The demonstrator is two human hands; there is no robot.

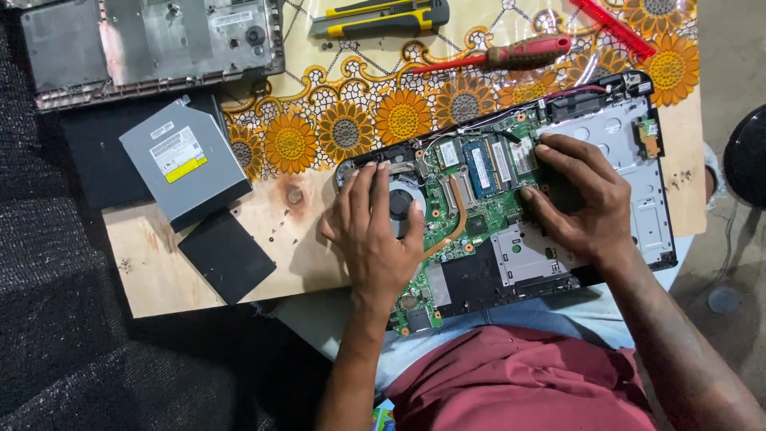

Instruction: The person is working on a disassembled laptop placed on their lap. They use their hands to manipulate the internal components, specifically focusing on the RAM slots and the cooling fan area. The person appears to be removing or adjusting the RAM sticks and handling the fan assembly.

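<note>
The opened laptop base (511, 199) lies at the near right edge of the worktop (159, 263), its near side overhanging onto the person's lap, with the green circuit board (479, 215) bare. The left hand (375, 231) rests flat over the fan (399, 199) near the base's left end, fingers spread and pressing, grip released, closed around nothing. The right hand (578, 199) presses down on the board's right part, fingertips beside the blue memory module (481, 166); its grip is likewise loose, holding no tool.

Since the base hangs partly off the worktop edge, uneven pressure from either hand could, in my judgement, tip or slide it toward the lap. Bare fingers on the board could bend the copper heat pipe (456, 215) or snag the thin wires (495, 120) along the far edge.

Farther out, loose small screws (279, 227) lie on the bare wood left of the base, where a sweep of the left forearm could scatter them. A silver optical drive (183, 160) and a black panel (227, 255) sit toward the left edge, a red-handled screwdriver (519, 54) and a yellow utility knife (383, 16) lie at the far edge, and a grey bottom cover (152, 44) occupies the far left corner.
</note>
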